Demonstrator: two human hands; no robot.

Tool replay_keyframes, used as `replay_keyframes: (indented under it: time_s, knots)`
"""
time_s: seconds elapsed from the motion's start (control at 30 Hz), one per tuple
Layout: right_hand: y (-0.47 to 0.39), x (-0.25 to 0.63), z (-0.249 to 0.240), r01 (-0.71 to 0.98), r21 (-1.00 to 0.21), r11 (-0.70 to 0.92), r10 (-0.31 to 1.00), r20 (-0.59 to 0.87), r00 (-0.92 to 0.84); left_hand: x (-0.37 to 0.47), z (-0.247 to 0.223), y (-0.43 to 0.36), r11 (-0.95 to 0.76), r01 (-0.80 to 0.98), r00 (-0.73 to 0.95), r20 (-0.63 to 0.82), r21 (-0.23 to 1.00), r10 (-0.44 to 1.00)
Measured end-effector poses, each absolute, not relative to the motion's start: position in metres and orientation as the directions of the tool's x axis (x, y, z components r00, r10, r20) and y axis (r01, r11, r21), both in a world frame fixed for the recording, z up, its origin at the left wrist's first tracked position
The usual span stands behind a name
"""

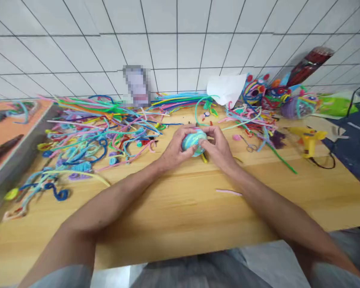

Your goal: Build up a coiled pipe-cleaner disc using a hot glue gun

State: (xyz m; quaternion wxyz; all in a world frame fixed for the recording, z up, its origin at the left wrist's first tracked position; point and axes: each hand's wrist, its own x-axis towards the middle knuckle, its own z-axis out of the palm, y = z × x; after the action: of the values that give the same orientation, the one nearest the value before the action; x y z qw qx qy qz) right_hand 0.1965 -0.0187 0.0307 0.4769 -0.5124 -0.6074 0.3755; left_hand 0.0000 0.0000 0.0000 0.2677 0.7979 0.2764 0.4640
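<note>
Between my two hands is a ball wrapped in pipe cleaners (194, 142), striped turquoise, blue and pale yellow. My left hand (177, 147) curls round its left side, the thumb pressed on the front. From the right, my right hand (217, 146) grips it, with the thumb lying on the ball's face. One turquoise pipe cleaner (196, 112) rises in a loop behind the ball; whether it joins the ball I cannot tell. Just below the ball, a short yellow piece (204, 158) shows on the wooden table (168, 212).
Loose pipe cleaners (87, 140) are heaped at the left, more (258, 120) at the right. Small scissors (250, 147) and a yellow glue gun (309, 140) lie right. Finished-looking colourful balls (255, 92) stand by the tiled wall (192, 48). A pink piece (229, 192) lies in front.
</note>
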Motion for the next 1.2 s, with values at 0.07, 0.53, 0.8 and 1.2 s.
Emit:
replay_keyframes:
  time_s: [0.07,0.53,0.8,1.2]
  knots:
    - [-0.020,0.196,0.031,0.277,-0.939,0.204,0.978,0.208,-0.017,0.000,-0.001,0.000,-0.700,0.198,0.417,0.587,0.686,0.693]
    - [-0.020,0.193,0.022,0.337,-0.894,0.294,0.949,0.315,0.009,-0.007,0.003,-0.002,-0.709,0.176,0.468,0.575,0.683,0.671]
    - [-0.020,0.193,0.022,0.331,-0.903,0.273,0.956,0.292,0.009,-0.003,-0.001,-0.001,-0.698,0.146,0.440,0.586,0.701,0.681]
    - [-0.020,0.196,0.020,0.310,-0.917,0.250,0.966,0.259,-0.012,-0.009,0.006,-0.003,-0.694,0.195,0.470,0.555,0.693,0.686]
